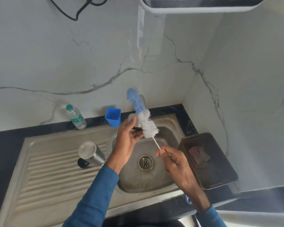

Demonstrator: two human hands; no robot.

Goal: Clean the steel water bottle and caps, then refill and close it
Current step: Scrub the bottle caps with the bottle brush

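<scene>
Head view puts the work over the sink basin (169,133), where the cap-scrubbing step looks to be in hand. The left hand (126,145) grips a steel cap (138,124), thumb on its wall, dark mouth turned down toward the basin. The right hand (175,163) pinches the thin white stem of a bottle brush (145,123). The brush's white bristles lie against the cap and its blue tip points up toward the wall.

The steel bottle (93,154) stands apart on the ribbed drainboard, near the basin's left edge. A black piece (83,163) sits at its lower end; whether that is a second cap or the bottle's neck I cannot tell.

My judgement is that the next move calls for turning the cap's mouth to the bristles, working the brush inside, then rinsing. Refilling and closing are not yet begun.

By count:
- one steel bottle
- one steel cap in hand
- one black piece
- one brush
- one plastic water bottle (76,117) and one blue cup (113,117), both at the worktop's back edge
- one dark tray (223,167) at the worktop's right end, holding one reddish pad (197,155)
</scene>
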